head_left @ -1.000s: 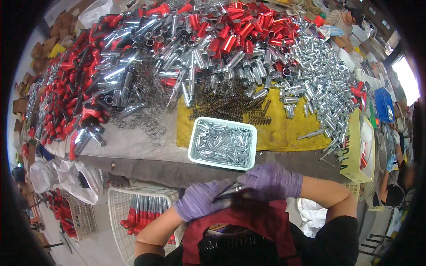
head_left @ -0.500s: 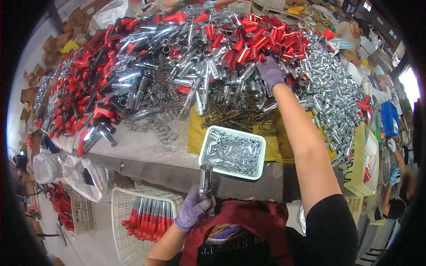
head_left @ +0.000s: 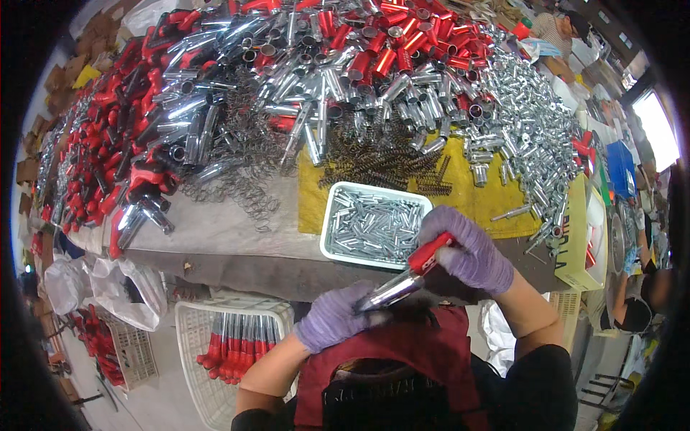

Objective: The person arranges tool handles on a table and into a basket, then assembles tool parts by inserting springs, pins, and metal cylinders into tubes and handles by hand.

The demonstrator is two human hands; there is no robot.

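Observation:
In front of my apron, my left hand (head_left: pixel 334 318), in a purple glove, is closed around the lower part of a shiny chrome tube (head_left: pixel 392 290). My right hand (head_left: pixel 471 251), also gloved, grips a red metal sleeve (head_left: pixel 430 254) at the tube's upper end. Sleeve and tube lie in one slanting line and meet; how far one sits over the other cannot be made out. Just beyond them stands a pale green tray (head_left: pixel 325 241) full of small silver pins (head_left: pixel 370 221).
Dark coil springs (head_left: pixel 366 161) lie on a yellow cloth (head_left: pixel 496 205). Behind are heaps of chrome tubes (head_left: pixel 309 93), red sleeves (head_left: pixel 410 39), silver fittings (head_left: pixel 528 126) and red-black handles (head_left: pixel 108 158). A white basket (head_left: pixel 188 359) below left holds red-and-chrome pieces (head_left: pixel 233 352). Another person (head_left: pixel 640 302) is at right.
My right hand has come back from the heap with a red sleeve and brought it to the chrome tube. The tube, upright before, now tilts to the right in my left hand.

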